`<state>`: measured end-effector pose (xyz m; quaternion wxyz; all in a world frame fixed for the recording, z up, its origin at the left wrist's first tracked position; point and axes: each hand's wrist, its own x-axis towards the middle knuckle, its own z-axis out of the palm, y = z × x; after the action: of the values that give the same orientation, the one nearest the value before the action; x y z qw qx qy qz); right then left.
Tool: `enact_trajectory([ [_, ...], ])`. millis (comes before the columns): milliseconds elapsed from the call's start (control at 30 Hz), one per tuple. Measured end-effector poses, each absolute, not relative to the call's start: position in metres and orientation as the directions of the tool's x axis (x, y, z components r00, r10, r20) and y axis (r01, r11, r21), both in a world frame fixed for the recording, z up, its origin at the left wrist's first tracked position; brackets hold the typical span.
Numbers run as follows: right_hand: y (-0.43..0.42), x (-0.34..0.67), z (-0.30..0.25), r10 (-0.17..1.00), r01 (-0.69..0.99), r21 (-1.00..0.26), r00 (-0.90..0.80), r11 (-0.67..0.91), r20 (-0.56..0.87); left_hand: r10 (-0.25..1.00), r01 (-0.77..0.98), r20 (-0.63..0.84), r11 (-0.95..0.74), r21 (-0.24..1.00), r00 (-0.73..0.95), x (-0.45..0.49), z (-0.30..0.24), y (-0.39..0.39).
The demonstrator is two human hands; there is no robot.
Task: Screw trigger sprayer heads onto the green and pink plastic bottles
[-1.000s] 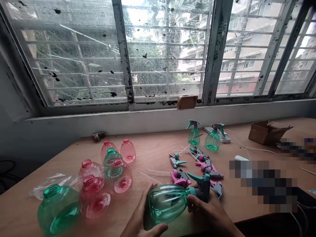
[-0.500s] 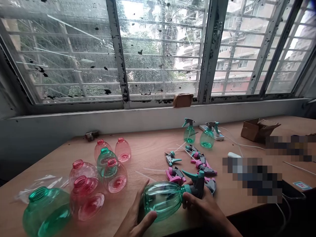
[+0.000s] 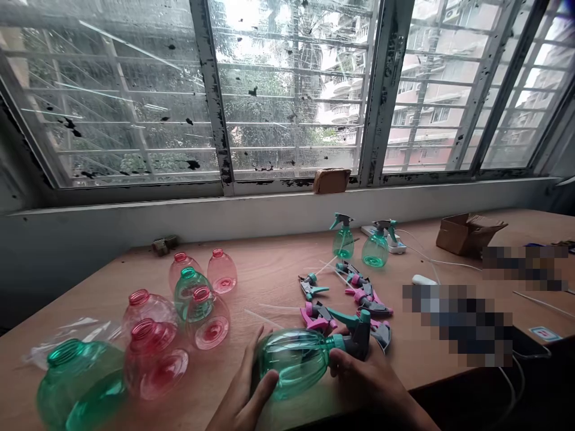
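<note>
A green see-through spray bottle [image 3: 294, 362] lies sideways in front of me, its neck pointing right. My left hand [image 3: 245, 392] is wrapped round the bottle's base and side, thumb on top. At the neck, my right hand [image 3: 366, 383] grips the grey and teal spray head [image 3: 358, 336], which sits on the bottle's mouth. Some right fingers are hidden behind the head. Just beyond the bottle lie several loose trigger heads, among them a pink and grey one [image 3: 317, 316] and a teal one [image 3: 311, 287].
Open pink bottles [image 3: 155, 362] and green bottles [image 3: 81, 383] stand at the left beside a clear plastic bag [image 3: 76, 335]. Two green bottles with heads [image 3: 375, 248] stand at the back, near a power strip [image 3: 398, 246]. A cardboard box [image 3: 465, 233] is at the right.
The view has shifted very slightly. Both hands keep their hold on the spray bottle and its head, with hardly any movement.
</note>
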<state>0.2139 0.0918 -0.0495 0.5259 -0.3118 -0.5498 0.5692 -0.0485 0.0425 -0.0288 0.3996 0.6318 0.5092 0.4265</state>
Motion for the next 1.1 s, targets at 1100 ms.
enact_trajectory([
  [1100,0.088,0.212,-0.045,0.964,-0.366,-0.927,-0.203,0.089,0.173,0.968,0.082,0.134,-0.154,0.985,0.211,-0.050,-0.027,0.041],
])
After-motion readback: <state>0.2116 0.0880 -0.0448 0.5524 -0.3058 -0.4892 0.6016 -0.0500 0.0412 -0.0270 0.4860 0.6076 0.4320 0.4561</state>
